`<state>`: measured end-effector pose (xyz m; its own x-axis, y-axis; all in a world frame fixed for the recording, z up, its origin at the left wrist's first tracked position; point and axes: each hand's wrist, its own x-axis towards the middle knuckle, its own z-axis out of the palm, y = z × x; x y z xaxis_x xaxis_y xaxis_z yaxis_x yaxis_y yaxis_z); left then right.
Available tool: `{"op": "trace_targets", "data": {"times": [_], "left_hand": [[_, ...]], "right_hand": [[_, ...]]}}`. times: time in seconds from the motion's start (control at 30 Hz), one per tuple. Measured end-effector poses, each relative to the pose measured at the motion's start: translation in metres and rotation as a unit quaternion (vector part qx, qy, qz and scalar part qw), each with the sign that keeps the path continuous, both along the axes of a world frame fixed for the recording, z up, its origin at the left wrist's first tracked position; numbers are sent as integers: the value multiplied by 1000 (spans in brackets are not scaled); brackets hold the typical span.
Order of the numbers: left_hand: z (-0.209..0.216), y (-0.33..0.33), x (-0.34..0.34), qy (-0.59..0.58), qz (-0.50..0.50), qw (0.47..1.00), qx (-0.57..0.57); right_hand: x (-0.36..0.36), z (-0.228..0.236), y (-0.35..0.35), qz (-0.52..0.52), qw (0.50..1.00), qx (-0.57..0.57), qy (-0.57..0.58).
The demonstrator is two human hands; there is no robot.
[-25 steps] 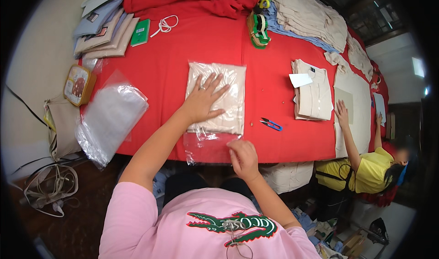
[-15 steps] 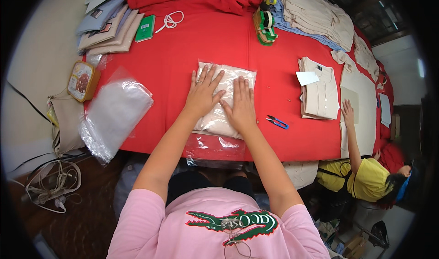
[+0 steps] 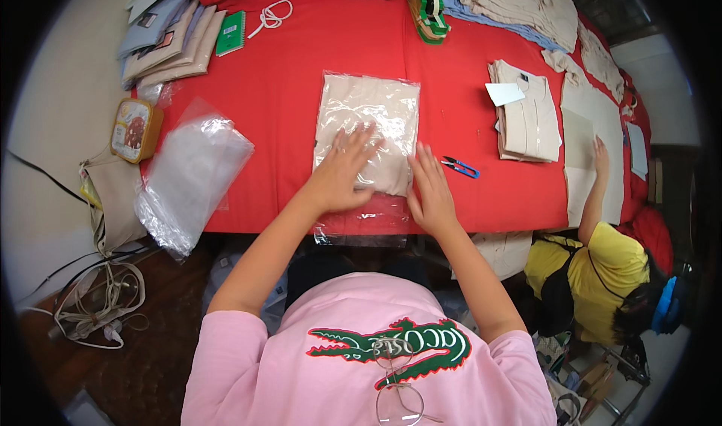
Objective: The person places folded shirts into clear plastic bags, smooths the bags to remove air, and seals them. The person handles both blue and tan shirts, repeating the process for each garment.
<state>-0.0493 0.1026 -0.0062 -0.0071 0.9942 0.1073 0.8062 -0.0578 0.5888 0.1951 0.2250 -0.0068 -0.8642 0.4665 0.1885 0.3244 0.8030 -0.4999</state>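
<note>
A folded beige garment in a clear plastic bag [image 3: 366,106] lies flat on the red-covered table, the bag's loose end hanging over the front edge. My left hand [image 3: 344,169] rests palm down on the lower part of the package, fingers spread. Along the package's right edge lies my right hand [image 3: 432,191], its fingers stretched out and pointing away from me. Neither hand grips anything. Just right of my right hand are blue thread snips [image 3: 460,168].
Clear empty bags [image 3: 197,166] are piled at the left, near a yellow-brown box [image 3: 134,131]. Packed garments [image 3: 169,42] and a green notebook [image 3: 231,33] sit behind. Folded beige shirts [image 3: 524,118] lie right, beyond a tape dispenser [image 3: 429,16]. A co-worker's hand [image 3: 601,157] touches beige fabric.
My hands have moved lower on the package, and the right one has slid off its middle to the right edge. The view has shifted, so the table sits higher in the picture.
</note>
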Motion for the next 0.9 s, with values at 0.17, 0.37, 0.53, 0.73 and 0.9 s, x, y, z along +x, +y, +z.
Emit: {"op": "trace_targets", "data": {"times": [0.17, 0.37, 0.53, 0.73, 0.9], "left_hand": [[-16, -25, 33, 75, -34, 997, 16], [-14, 0, 48, 101, -49, 993, 48], [-10, 16, 51, 163, -53, 984, 39], [-31, 26, 52, 143, -7, 988, 63], [-33, 28, 53, 158, 11, 986, 57]], "right_hand": [[83, -15, -53, 45, 998, 17, -48], [67, -40, -49, 113, 981, 149, -45], [54, -29, -51, 176, 976, 124, 14], [55, -12, -61, 148, 984, 88, 40], [61, -5, -51, 141, 984, 99, 41]]}}
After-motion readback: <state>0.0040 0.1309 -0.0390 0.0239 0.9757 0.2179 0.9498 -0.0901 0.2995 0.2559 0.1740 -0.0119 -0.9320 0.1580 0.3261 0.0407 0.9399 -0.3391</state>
